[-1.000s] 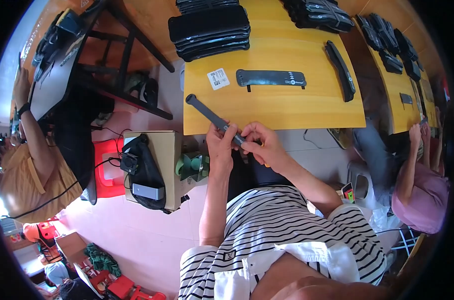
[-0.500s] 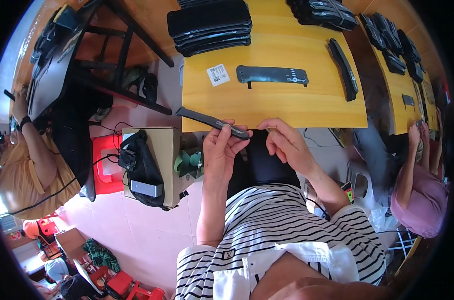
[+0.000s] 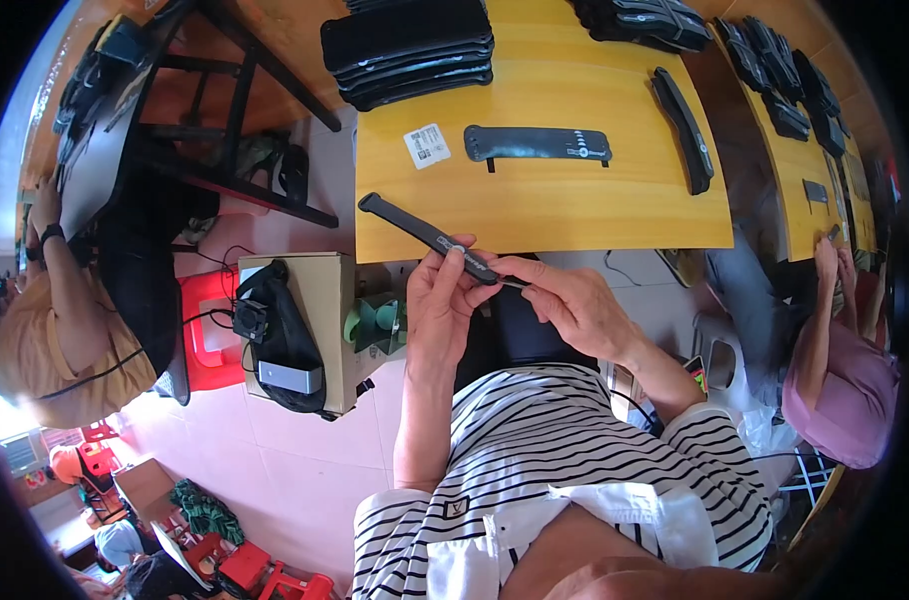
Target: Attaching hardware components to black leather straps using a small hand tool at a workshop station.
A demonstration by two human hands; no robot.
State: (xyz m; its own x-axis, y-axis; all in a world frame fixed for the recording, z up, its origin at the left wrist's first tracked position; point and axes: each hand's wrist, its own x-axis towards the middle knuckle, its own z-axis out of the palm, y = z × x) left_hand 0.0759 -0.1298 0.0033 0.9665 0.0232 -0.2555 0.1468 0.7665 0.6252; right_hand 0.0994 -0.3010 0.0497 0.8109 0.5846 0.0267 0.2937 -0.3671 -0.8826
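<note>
A narrow black band [image 3: 403, 223] with pale print slants over the near edge of the table, its far end pointing up and left. My left hand [image 3: 439, 300] is closed on its lower part, the thumb on top. With fingertips pinched together, my right hand [image 3: 577, 308] meets the band's near end, where a small dark tip shows between the fingers. Beyond my hands a similar dark band [image 3: 535, 144] lies flat with two short tabs along its near side. A white label [image 3: 427, 146] rests left of it.
On the yellow table [image 3: 625, 215] stand a stack of black padded pieces [image 3: 410, 50], a strapped bundle [image 3: 643, 22] and a folded black band [image 3: 683, 130]. A cardboard box [image 3: 333, 330] holding a black bag is left of me. Other people work at tables on both sides.
My right hand has moved left and its fingers have closed at the band's near end. It was apart from the band before. My left hand keeps its hold.
</note>
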